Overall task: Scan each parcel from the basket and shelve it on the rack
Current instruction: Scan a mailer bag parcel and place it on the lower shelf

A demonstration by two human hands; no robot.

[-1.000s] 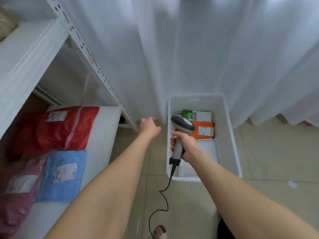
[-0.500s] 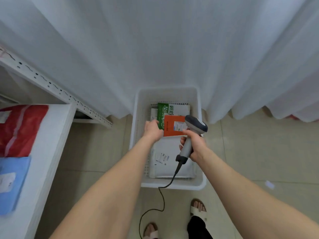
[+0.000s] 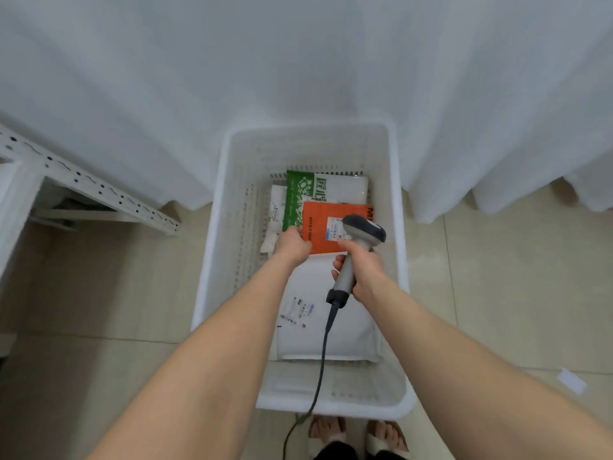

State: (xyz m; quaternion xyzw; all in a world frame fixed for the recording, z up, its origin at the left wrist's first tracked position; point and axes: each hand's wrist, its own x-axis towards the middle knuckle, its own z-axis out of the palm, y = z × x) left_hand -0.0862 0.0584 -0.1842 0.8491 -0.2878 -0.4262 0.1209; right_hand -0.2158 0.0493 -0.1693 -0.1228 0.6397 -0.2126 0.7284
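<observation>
White basket [image 3: 229, 194] holds a flat orange parcel [image 3: 320, 227].

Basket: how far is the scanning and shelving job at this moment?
Done: cannot tell; only a corner of the rack shows. In hand: the left hand grips the orange parcel in the basket, while the right hand holds the scanner above its label. Left: that parcel, the green-and-white parcel, the large white parcel and the small white parcel.

A sheer white fabric curtain [image 3: 298, 61] hangs in folds from 9 to 3 o'clock, its hem reaching the glossy beige tiled floor [image 3: 497, 293]. A small white paper scrap [image 3: 571, 380] lies on the tiles at 4 o'clock.
</observation>
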